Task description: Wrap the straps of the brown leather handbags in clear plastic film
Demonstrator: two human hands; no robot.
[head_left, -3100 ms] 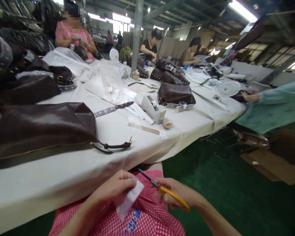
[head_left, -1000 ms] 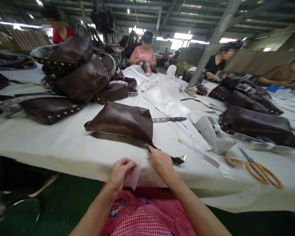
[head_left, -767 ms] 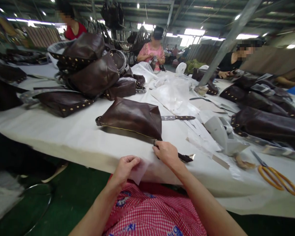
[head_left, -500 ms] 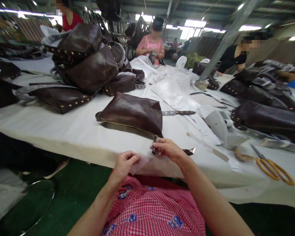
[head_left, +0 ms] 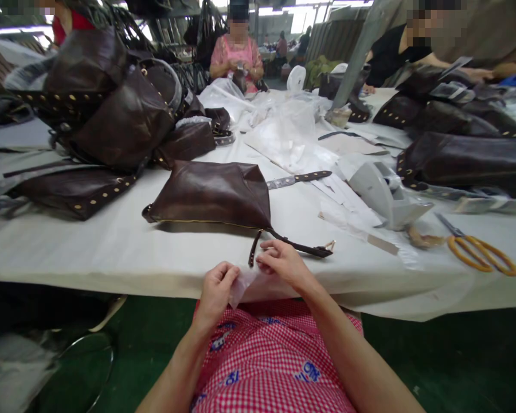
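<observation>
A dark brown leather bag point(head_left: 215, 195) lies on its side, its zipped edge towards me. From the zip's right end a narrow leather zipper pull point(head_left: 253, 248) rests on the white table cover. Just right of that pull is my right hand point(head_left: 281, 263), its fingers loosely bent and apart, with nothing visible in them. My left hand point(head_left: 218, 287), near the table's front edge, pinches a small clear plastic bag point(head_left: 241, 285). Behind my right hand, a strap with a buckle point(head_left: 312, 249) extends from the bag; a studded strap point(head_left: 312, 176) sticks out behind.
Several brown bags point(head_left: 124, 120) are piled at the left, and more point(head_left: 468, 160) lie at the right. Yellow-handled scissors point(head_left: 484, 252) and a grey tape dispenser point(head_left: 387, 195) lie on the right. Plastic sheets point(head_left: 284, 126) cover the middle back. Co-workers point(head_left: 236, 57) are across the table.
My right hand has let go of the zipper pull, which now lies on the table. My left hand still holds the plastic. The view has shifted, and the buckled strap shows more fully.
</observation>
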